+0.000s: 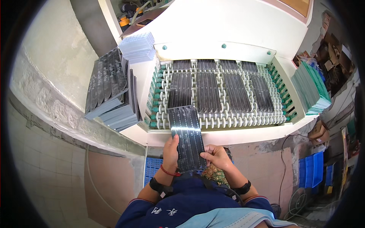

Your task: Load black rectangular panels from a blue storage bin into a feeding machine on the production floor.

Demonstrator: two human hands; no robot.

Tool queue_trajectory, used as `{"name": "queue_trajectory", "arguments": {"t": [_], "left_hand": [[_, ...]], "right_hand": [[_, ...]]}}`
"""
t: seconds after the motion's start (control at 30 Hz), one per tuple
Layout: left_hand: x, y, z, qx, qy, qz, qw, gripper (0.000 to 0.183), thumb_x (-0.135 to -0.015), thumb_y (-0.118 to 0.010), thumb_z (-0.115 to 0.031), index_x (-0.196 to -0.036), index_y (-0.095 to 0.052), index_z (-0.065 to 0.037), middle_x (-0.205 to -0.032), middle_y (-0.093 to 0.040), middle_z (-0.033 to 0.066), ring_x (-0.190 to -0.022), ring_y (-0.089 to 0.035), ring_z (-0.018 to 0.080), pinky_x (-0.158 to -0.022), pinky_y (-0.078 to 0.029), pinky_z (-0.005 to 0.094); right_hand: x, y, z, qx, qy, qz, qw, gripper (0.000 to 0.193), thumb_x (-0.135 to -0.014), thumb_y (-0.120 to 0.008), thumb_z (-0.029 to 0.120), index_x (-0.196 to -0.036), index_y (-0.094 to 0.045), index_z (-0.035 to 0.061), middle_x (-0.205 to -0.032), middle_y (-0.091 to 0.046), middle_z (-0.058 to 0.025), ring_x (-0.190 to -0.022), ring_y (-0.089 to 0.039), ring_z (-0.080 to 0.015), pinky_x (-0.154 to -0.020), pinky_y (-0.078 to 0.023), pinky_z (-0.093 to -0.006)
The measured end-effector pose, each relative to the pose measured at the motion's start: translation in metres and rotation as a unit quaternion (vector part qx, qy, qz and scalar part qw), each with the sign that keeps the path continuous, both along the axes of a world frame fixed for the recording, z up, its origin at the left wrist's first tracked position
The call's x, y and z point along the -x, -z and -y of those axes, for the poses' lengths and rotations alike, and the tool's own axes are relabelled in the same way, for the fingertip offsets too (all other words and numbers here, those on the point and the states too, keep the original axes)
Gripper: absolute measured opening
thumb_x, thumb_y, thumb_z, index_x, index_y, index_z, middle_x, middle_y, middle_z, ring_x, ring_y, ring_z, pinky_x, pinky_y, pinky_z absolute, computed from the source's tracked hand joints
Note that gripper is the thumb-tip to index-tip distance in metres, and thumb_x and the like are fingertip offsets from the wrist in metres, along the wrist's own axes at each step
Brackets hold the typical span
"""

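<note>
A long black circuit board panel [186, 144] with rows of fine pale marks is held in front of my body, and a bright glare crosses its upper part. Its left edge rests in my left hand [171, 154], thumb lying along the side. My right hand [219, 157] pinches the right edge near the lower corner. The panel's far end overlaps the front of a roller conveyor [228, 122], close to another black board [180, 91]. Several similar boards [237, 92] lie side by side on the white rollers, their far ends running under the machine's white cover [213, 52].
Left of the conveyor stand a leaning stack of dark boards [108, 78] and a stack of whitish sheets [137, 47]. Green-edged boards [311, 89] are stacked on the right. Blue bins [311, 170] sit on the floor at right, and a blue plastic pallet [153, 169] lies below the machine.
</note>
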State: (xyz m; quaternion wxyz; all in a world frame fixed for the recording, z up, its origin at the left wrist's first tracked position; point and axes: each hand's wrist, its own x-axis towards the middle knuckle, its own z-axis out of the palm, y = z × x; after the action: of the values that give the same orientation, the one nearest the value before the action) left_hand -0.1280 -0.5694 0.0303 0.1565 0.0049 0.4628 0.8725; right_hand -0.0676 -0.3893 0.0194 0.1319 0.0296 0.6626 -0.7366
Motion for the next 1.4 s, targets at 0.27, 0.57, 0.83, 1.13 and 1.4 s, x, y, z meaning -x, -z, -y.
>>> {"name": "queue_trajectory", "arguments": {"t": [0.27,0.57,0.83,1.13,1.4], "left_hand": [[0.001,0.003,0.002,-0.02,0.028,0.028,0.999,0.031,-0.097,-0.036,-0.021,-0.105,-0.053,0.004,-0.093,-0.063,0.0101,-0.077,-0.062,0.0151,-0.071,-0.051,0.0275],[0.001,0.005,0.001,-0.026,0.034,0.031,0.999,0.032,-0.097,-0.035,-0.021,-0.104,-0.053,0.004,-0.089,-0.064,0.0109,-0.072,-0.064,0.0151,-0.067,-0.052,0.027],[0.001,0.006,0.002,-0.026,0.029,0.04,0.998,0.033,-0.097,-0.035,-0.022,-0.103,-0.053,0.005,-0.09,-0.064,0.0118,-0.072,-0.064,0.0158,-0.067,-0.053,0.0273],[-0.002,0.011,0.006,-0.097,0.057,0.077,0.991,0.038,-0.097,-0.032,-0.025,-0.112,-0.05,0.006,-0.103,-0.06,0.014,-0.09,-0.061,0.019,-0.079,-0.05,0.032],[-0.019,0.028,0.025,-0.095,0.229,0.094,0.964,0.041,-0.097,-0.032,-0.024,-0.123,-0.04,0.006,-0.117,-0.054,0.0181,-0.103,-0.057,0.0283,-0.083,-0.051,0.0464]], "right_hand": [[-0.003,0.011,0.003,-0.009,0.028,0.007,1.0,0.014,-0.084,-0.062,0.012,-0.089,-0.061,-0.0009,-0.064,-0.058,0.002,-0.052,-0.05,-0.0029,-0.046,-0.042,-0.0181],[-0.004,0.011,0.007,0.005,0.046,0.01,0.999,0.013,-0.084,-0.062,0.012,-0.088,-0.06,-0.0011,-0.064,-0.058,0.0017,-0.05,-0.05,-0.0035,-0.045,-0.041,-0.0183],[-0.004,0.012,0.007,0.002,0.04,0.016,0.999,0.013,-0.084,-0.062,0.011,-0.089,-0.06,-0.0012,-0.064,-0.058,0.0014,-0.05,-0.05,-0.0037,-0.044,-0.041,-0.0184],[-0.002,0.007,0.006,0.062,0.088,-0.013,0.994,0.011,-0.085,-0.059,0.006,-0.091,-0.059,-0.0028,-0.07,-0.059,-0.0014,-0.05,-0.049,-0.0045,-0.044,-0.041,-0.0182],[0.009,0.02,-0.001,0.056,0.123,-0.02,0.991,0.013,-0.086,-0.059,0.007,-0.091,-0.059,-0.0044,-0.068,-0.06,-0.0029,-0.048,-0.049,-0.0043,-0.042,-0.04,-0.0172]]}}
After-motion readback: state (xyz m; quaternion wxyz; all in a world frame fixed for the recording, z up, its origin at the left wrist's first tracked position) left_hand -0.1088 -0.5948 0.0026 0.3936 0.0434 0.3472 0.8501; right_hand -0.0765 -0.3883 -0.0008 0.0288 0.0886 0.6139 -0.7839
